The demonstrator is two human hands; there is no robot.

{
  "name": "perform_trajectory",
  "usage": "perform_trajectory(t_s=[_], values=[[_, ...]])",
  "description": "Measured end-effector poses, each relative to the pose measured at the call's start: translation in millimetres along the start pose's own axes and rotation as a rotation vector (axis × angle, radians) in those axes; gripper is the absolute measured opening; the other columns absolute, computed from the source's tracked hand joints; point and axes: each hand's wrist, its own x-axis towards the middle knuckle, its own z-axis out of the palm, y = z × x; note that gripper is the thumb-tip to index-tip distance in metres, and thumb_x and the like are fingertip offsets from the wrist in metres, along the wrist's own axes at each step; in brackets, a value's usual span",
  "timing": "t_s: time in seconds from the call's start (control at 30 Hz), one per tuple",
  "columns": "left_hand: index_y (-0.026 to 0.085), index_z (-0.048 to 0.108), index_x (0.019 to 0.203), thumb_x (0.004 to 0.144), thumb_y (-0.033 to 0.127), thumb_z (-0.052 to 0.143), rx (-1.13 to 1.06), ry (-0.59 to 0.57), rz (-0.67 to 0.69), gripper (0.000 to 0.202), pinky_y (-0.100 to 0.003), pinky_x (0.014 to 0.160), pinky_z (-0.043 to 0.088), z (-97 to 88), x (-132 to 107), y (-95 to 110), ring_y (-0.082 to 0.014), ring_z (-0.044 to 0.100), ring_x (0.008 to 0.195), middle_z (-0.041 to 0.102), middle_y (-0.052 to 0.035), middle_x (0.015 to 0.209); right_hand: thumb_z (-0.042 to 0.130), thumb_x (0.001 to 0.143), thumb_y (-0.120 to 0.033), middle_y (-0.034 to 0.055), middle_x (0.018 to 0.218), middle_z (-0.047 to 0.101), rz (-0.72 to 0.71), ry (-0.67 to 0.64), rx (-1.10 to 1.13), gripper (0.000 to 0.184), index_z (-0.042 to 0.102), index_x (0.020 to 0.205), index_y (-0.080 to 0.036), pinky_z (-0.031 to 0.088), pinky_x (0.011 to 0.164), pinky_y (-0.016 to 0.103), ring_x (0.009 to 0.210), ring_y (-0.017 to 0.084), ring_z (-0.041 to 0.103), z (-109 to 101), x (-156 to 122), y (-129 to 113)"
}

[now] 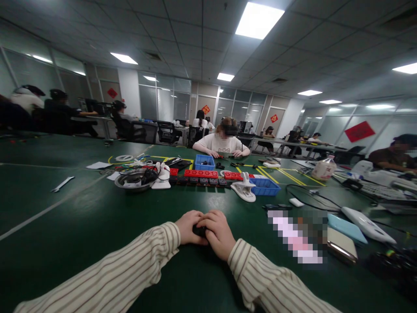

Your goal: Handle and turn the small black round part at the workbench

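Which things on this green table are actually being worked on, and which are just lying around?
In hand: small black part, clasped between the left hand and right hand.
Lying about: metal bowl, wrench, red blocks, blue bin, white tool.

Metal bowl (135,180) near red blocks (201,173) (blue bin (204,162) behind).

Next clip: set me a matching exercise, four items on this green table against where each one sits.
Things:
1 wrench
2 metal bowl
3 small dark object
4 row of red blocks

Places:
a clasped between the left hand and right hand
b alone at far left
c left of centre, holding dark items
d centre, just before a blue bin

Pairs: 1-b, 2-c, 3-a, 4-d
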Motion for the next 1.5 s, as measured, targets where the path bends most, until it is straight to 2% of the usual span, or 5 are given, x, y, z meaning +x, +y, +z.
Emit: perform_trajectory(t_s=[0.37, 0.73, 1.03, 1.3, 1.5], values=[[0.014, 0.055, 0.099, 0.056, 0.059, 0.069, 0.121, 0.109, -0.152, 0.064, -0.06, 0.098, 0.02, 2.8, -10.7, 27.6, -0.0314, 0.052, 0.096, 0.057, -0.0092, 0.097, 0.042, 0.084, -0.04, 0.0039, 0.08, 0.053, 0.228, 0.202, -0.039, 0.028, 0.049, 0.096, -0.016, 0.039, 0.07, 0.033, 0.076, 0.019, 0.05, 12.9, -6.3, 23.3], [0.021, 0.065, 0.086, 0.053, 0.042, 0.075, 0.059, 0.045, -0.027, 0.041, -0.033, 0.082, 0.043, 7.8, -2.7, 1.5, -0.0235, 0.052, 0.09, 0.055, -0.0035, 0.095, 0.046, 0.06, -0.011, 0.0012, 0.081, 0.059, 0.072, 0.063, -0.043, 0.019, 0.055, 0.074, -0.02, 0.033, 0.082, 0.036, 0.084, 0.019, 0.049, 5.0, 0.4, 0.3], [0.019, 0.05, 0.111, 0.046, 0.045, 0.079, 0.039, 0.085, -0.06, 0.075, -0.041, 0.089, 0.039, 4.4, -6.5, 9.8, -0.0262, 0.052, 0.095, 0.055, -0.0061, 0.104, 0.049, 0.07, -0.023, 0.0059, 0.1, 0.057, 0.072, 0.118, -0.058, 0.031, 0.051, 0.1, -0.018, 0.035, 0.087, 0.038, 0.095, 0.021, 0.048, 3.1, -3.4, -3.1], [0.017, 0.054, 0.084, 0.06, 0.045, 0.068, 0.101, 0.157, -0.206, 0.04, -0.057, 0.092, 0.029, 8.1, -13.3, 28.4, -0.0268, 0.052, 0.087, 0.053, -0.0049, 0.088, 0.06, 0.074, -0.034, 0.0031, 0.078, 0.052, 0.265, 0.136, -0.155, 0.019, 0.051, 0.079, -0.018, 0.037, 0.07, 0.034, 0.076, 0.02, 0.047, 12.3, -2.5, 8.8], [0.019, 0.061, 0.093, 0.056, 0.041, 0.073, 0.067, 0.095, -0.091, 0.046, -0.045, 0.093, 0.034, 3.5, -8.7, 15.7, -0.0246, 0.051, 0.09, 0.054, -0.0041, 0.094, 0.054, 0.071, -0.018, 0.0026, 0.08, 0.056, 0.193, 0.079, -0.108, 0.007, 0.056, 0.078, -0.019, 0.036, 0.074, 0.033, 0.08, 0.02, 0.048, 7.4, 0.0, 4.3]])
